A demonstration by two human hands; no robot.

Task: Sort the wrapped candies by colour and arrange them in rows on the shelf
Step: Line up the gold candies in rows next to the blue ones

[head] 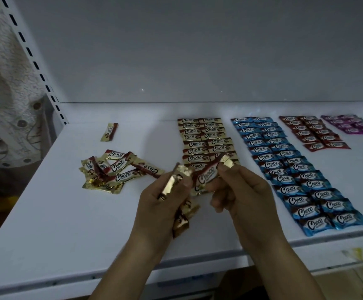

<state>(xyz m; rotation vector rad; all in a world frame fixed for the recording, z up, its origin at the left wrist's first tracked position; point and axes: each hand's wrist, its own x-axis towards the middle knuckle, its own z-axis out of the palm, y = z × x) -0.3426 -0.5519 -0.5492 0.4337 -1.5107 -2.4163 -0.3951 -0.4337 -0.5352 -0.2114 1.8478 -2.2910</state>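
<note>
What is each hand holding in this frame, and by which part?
Right hand pinches one gold-wrapped Choco candy by its crimped right end. Left hand grips a bunch of gold-wrapped candies around their middles.

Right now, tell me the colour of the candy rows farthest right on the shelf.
The farthest-right candy rows are purple, best seen in the head view.
</note>
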